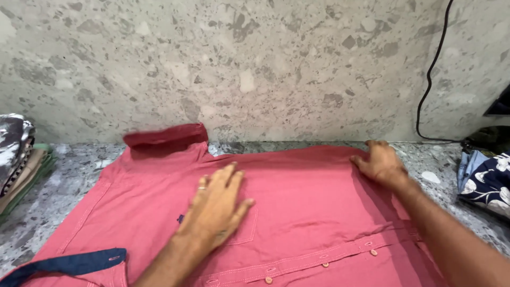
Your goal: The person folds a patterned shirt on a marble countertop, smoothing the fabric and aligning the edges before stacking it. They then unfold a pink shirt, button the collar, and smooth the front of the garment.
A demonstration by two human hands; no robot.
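Fabric: a salmon-red cotton shirt (pixel 297 202) lies spread flat across the speckled stone bench (pixel 69 175), reaching from the left edge of the view almost to the right.
Button placket: it runs along the near edge, with small buttons (pixel 269 279) facing up, so the shirt appears to lie front side up and sideways to the person.
Collar: the darker red collar (pixel 166 135) stands folded up against the stone wall (pixel 255 64) at the back, pushed there because the shirt fills the depth of the bench.
Cuff lining: a dark blue band (pixel 69 263) shows at the near left, where a sleeve end is turned back.
Left hand: the left hand (pixel 215 204) rests flat, fingers spread and palm down, on the middle of the shirt beside the chest pocket (pixel 241 228); it grips nothing and seems to pin the cloth in place.
Right hand: the right hand (pixel 380 162) lies at the far right edge of the shirt, fingers curled down onto the hem; whether it pinches the cloth or only presses it cannot be told.
Left side: a stack of folded clothes (pixel 18 159) sits well apart from the shirt.
Right side: a blue floral garment (pixel 486 180) lies near the right forearm, and a black cable (pixel 430 69) hangs down the wall.
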